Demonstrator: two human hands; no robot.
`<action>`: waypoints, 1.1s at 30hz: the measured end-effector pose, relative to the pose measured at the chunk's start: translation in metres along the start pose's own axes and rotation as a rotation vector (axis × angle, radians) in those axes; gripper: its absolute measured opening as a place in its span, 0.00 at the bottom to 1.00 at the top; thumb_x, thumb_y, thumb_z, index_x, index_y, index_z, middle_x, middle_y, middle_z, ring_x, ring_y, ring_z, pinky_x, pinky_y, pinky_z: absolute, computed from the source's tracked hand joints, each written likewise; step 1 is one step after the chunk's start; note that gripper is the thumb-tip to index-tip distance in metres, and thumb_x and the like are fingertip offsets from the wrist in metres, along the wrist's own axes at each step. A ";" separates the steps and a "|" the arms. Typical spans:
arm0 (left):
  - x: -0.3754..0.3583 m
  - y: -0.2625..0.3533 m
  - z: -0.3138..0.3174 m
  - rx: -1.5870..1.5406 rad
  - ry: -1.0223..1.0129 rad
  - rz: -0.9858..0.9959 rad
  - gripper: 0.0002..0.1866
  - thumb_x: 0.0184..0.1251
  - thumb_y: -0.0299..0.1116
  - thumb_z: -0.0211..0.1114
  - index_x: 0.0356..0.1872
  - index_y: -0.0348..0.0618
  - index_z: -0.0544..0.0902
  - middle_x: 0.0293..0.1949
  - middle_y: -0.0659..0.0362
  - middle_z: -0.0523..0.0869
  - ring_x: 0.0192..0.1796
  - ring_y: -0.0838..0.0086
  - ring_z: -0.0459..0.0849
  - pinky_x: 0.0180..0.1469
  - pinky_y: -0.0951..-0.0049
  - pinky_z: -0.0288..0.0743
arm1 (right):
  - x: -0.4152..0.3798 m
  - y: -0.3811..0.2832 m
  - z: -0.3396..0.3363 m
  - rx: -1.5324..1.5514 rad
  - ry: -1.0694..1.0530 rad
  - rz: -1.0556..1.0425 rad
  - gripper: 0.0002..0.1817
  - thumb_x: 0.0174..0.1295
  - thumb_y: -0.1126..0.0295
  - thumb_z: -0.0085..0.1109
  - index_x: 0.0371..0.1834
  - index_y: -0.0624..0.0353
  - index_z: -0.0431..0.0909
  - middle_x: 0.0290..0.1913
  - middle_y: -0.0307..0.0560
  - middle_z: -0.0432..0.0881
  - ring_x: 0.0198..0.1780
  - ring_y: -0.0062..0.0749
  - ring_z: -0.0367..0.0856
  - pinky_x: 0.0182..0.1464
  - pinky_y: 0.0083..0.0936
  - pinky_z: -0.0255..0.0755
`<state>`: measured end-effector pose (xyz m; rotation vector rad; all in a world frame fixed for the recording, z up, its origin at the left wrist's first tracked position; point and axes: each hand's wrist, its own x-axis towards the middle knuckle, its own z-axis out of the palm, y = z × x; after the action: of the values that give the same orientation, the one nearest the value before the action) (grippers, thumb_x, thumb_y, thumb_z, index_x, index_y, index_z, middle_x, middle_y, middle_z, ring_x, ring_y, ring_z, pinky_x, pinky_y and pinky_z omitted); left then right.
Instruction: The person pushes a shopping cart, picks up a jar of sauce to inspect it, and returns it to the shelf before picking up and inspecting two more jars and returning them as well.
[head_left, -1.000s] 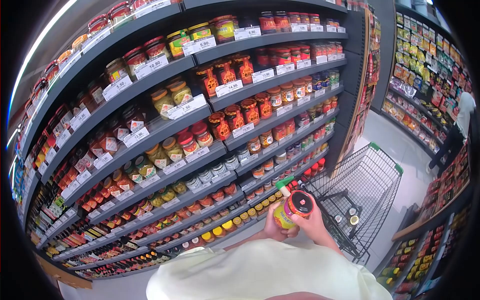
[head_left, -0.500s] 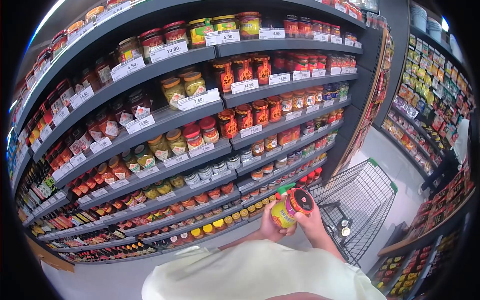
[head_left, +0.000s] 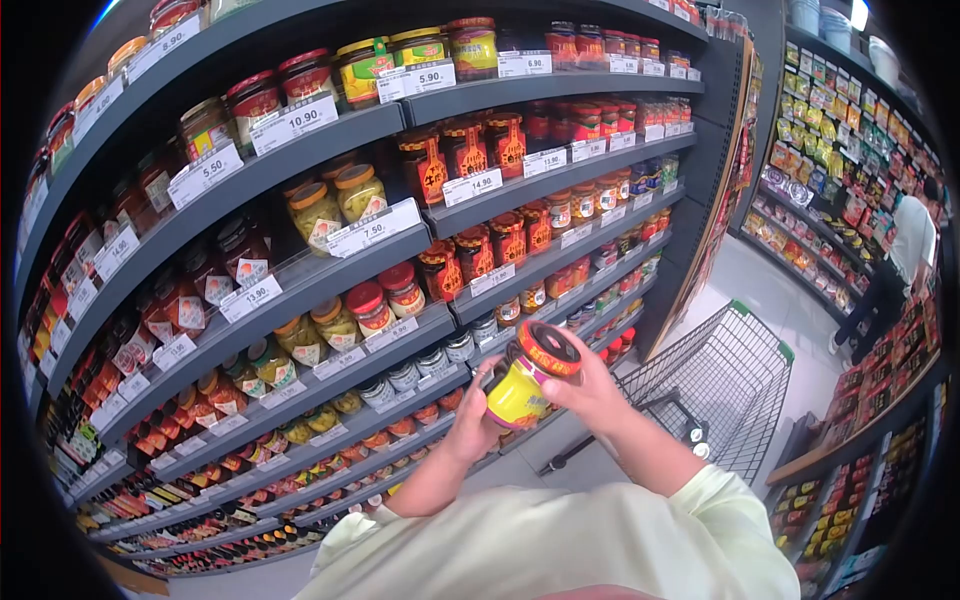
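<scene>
A glass jar (head_left: 516,392) with a yellow label and a red-rimmed, dark-topped lid is held tilted in front of the shelves. My left hand (head_left: 470,428) supports its left side, with the fingers partly hidden behind the jar. On the other side, my right hand (head_left: 590,392) grips the jar just below the lid, its thumb against the label. Behind it, red-lidded jars (head_left: 401,290) and dark jars with orange labels (head_left: 440,268) stand on the shelf.
Long grey shelves (head_left: 330,255) of jars and price tags curve across the left and middle. A wire shopping cart (head_left: 735,385) with green corners stands to the right. Farther right, a person in a white top (head_left: 910,240) is near another display.
Both hands have raised the jar and brought it left, nearer the shelves in view. My view has shifted closer to the shelves, and the person at the right shows more fully.
</scene>
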<state>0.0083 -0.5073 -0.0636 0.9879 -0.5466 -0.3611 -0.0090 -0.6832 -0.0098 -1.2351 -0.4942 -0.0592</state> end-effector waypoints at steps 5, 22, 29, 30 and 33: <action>0.026 0.038 -0.018 0.113 -0.085 0.127 0.43 0.62 0.69 0.55 0.69 0.51 0.56 0.63 0.55 0.70 0.57 0.64 0.77 0.47 0.61 0.80 | 0.033 -0.029 0.012 -0.118 -0.052 -0.003 0.39 0.57 0.68 0.71 0.68 0.65 0.60 0.60 0.46 0.73 0.61 0.26 0.72 0.64 0.29 0.68; 0.104 0.086 0.032 -0.226 -0.174 0.276 0.39 0.67 0.35 0.66 0.74 0.52 0.52 0.68 0.53 0.64 0.70 0.58 0.67 0.71 0.50 0.65 | 0.093 -0.094 -0.007 -0.278 0.005 -0.249 0.41 0.48 0.67 0.78 0.64 0.66 0.65 0.55 0.48 0.78 0.56 0.27 0.78 0.61 0.27 0.72; 0.118 0.079 0.050 -0.277 -0.117 0.222 0.36 0.69 0.34 0.63 0.73 0.49 0.53 0.67 0.50 0.65 0.68 0.57 0.69 0.70 0.50 0.67 | 0.099 -0.097 -0.033 -0.376 0.087 -0.277 0.35 0.50 0.65 0.77 0.59 0.67 0.71 0.50 0.47 0.82 0.53 0.26 0.80 0.59 0.26 0.73; 0.119 0.078 0.053 -0.300 -0.095 0.204 0.34 0.70 0.32 0.61 0.72 0.48 0.54 0.66 0.50 0.66 0.67 0.56 0.71 0.70 0.50 0.68 | 0.102 -0.094 -0.038 -0.355 0.102 -0.282 0.32 0.52 0.61 0.75 0.57 0.65 0.73 0.48 0.45 0.83 0.51 0.25 0.80 0.55 0.24 0.74; 0.123 0.080 0.061 -0.282 -0.010 0.153 0.31 0.71 0.32 0.60 0.71 0.47 0.56 0.65 0.51 0.67 0.66 0.57 0.71 0.69 0.51 0.69 | 0.110 -0.092 -0.053 -0.242 0.115 -0.129 0.31 0.53 0.57 0.74 0.56 0.63 0.74 0.46 0.44 0.82 0.48 0.23 0.80 0.48 0.22 0.75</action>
<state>0.0753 -0.5722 0.0650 0.6688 -0.5591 -0.2968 0.0780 -0.7389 0.1025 -1.4264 -0.4758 -0.3051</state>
